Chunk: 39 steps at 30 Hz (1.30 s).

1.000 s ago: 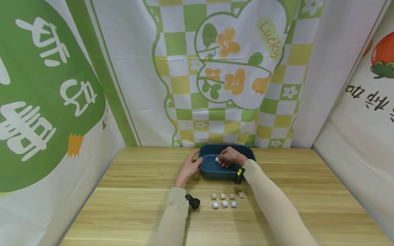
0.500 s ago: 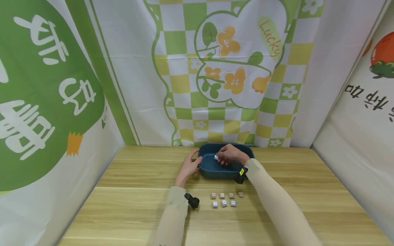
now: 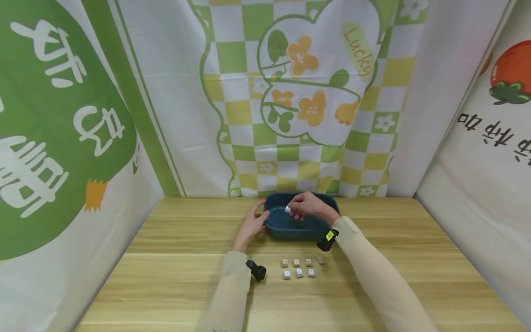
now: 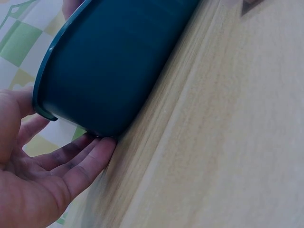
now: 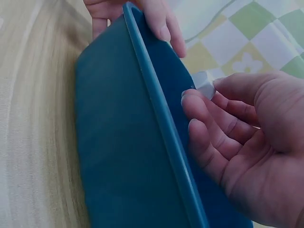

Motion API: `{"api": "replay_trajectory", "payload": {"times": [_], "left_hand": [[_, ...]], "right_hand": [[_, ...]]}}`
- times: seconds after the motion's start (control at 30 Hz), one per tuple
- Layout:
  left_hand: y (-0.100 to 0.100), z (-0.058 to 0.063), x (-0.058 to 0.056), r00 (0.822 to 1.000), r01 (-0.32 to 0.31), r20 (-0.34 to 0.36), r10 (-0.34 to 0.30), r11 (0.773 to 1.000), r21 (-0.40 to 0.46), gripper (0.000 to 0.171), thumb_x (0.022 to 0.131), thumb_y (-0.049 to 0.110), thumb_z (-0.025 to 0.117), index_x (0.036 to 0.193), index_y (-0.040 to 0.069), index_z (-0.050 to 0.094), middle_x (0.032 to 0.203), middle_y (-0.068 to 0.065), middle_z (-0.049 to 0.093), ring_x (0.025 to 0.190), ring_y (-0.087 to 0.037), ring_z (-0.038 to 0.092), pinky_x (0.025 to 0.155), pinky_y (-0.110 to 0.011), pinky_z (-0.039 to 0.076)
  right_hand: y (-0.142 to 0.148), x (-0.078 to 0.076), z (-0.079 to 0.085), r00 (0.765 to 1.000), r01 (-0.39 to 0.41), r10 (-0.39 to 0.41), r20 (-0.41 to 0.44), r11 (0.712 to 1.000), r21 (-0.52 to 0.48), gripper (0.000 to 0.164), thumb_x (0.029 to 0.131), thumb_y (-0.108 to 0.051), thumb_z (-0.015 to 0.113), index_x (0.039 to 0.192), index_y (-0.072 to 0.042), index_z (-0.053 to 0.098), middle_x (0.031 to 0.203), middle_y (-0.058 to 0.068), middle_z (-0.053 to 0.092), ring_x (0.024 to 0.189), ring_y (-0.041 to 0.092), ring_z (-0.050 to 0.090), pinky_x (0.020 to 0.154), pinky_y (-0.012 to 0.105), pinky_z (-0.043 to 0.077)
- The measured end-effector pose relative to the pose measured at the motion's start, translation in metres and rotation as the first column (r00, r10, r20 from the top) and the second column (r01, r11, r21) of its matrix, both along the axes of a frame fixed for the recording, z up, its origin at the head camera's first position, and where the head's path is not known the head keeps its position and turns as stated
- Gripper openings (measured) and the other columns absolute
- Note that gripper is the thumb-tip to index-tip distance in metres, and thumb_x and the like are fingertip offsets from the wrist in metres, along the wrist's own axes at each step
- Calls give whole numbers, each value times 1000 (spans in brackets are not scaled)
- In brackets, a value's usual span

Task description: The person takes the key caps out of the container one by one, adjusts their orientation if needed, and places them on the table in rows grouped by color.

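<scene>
My right hand [image 3: 308,205] pinches a white keycap [image 5: 204,84] between thumb and fingers, above the inside of a dark blue plastic tray [image 3: 298,234]. The left hand [image 3: 251,225] grips the tray's left end. Its thumb lies over the rim, and its other fingers [image 4: 90,164] are on the outside wall near the bottom. In front of the tray, several keycaps stand on the wooden table in two rows. A pinkish keycap [image 3: 321,260] ends the back row, and a white keycap [image 3: 286,275] starts the front one. Part of the tray's inside is hidden by the right hand.
The wooden table [image 3: 186,295] reaches back to a checked, flowered cloth [image 3: 269,152] hanging just behind the tray. Printed cloths also hang on the left and right sides. Each wrist wears a small black camera, such as the left camera [image 3: 258,271].
The right hand rises slightly inside the tray with the white keycap still pinched. The left hand keeps its hold on the tray's end. The whole head view has shifted a little.
</scene>
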State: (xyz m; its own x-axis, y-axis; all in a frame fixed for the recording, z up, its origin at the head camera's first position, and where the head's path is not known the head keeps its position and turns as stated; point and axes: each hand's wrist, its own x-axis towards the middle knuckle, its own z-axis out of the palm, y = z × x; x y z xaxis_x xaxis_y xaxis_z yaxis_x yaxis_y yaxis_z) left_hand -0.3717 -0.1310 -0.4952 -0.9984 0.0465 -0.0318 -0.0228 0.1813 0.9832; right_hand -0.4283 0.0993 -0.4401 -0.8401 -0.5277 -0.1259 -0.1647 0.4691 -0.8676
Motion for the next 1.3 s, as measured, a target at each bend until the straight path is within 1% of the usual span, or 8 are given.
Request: {"api": "replay_trajectory", "payload": {"times": [0.2,0.37,0.53,0.67,0.8,1.0,1.2,1.3], "left_hand": [[-1,0,1,1000,15,-1,-15,1000,-1,52,103,25,53,152,22,37,130,-29,54,101,-34,65,74,-46,58],[-1,2,1,1000,26,-3,-26,1000,3,54,103,26,52,154,19,34,131,-31,53,99,-35,65,77,-52,57],[-1,4,3,1000,16,1,-16,1000,-15,53,102,28,54,152,22,37,129,-28,56,91,-26,65,71,-44,58],[-2,4,3,1000,12,-5,-12,1000,-23,52,102,28,54,151,24,39,129,-27,57,92,-24,66,69,-39,58],[-2,3,3,1000,15,-12,-15,1000,-26,51,102,28,54,151,24,39,129,-27,57,95,-26,66,69,-38,58],[0,1,2,1000,6,-10,-7,1000,-26,51,102,27,53,151,25,39,130,-27,56,98,-26,65,69,-38,58],[1,3,3,1000,2,-9,-2,1000,-3,50,102,26,54,150,25,40,125,-27,57,86,-22,64,67,-38,57],[1,3,3,1000,-1,-17,0,1000,-7,50,102,25,54,150,24,41,124,-27,58,84,-21,63,65,-37,57]], "right_hand": [[6,6,1,1000,-1,0,-25,999,-36,27,101,-23,57,110,-1,70,90,12,72,69,18,66,63,34,56],[14,15,3,999,30,-33,-35,996,-84,28,100,-25,57,111,-1,69,91,15,70,70,18,66,64,35,56],[21,22,6,998,55,-57,-10,990,-132,28,100,-25,59,112,-1,68,90,12,69,70,17,66,62,33,56],[26,28,8,998,63,-66,-12,985,-160,28,99,-25,60,112,-1,68,88,10,69,70,17,66,61,32,55],[33,36,9,996,69,-76,-38,984,-162,29,99,-27,60,112,-2,68,89,10,70,69,17,66,61,32,56],[47,50,8,997,49,-58,-47,983,-178,33,99,-27,60,115,1,67,91,17,69,68,17,65,59,32,56],[60,64,9,997,56,-66,-49,981,-186,32,99,-26,61,115,1,67,89,14,69,67,17,65,58,30,55],[65,72,9,997,43,-53,-50,984,-175,31,98,-27,61,114,-1,68,93,22,69,68,18,65,59,33,56]]}}
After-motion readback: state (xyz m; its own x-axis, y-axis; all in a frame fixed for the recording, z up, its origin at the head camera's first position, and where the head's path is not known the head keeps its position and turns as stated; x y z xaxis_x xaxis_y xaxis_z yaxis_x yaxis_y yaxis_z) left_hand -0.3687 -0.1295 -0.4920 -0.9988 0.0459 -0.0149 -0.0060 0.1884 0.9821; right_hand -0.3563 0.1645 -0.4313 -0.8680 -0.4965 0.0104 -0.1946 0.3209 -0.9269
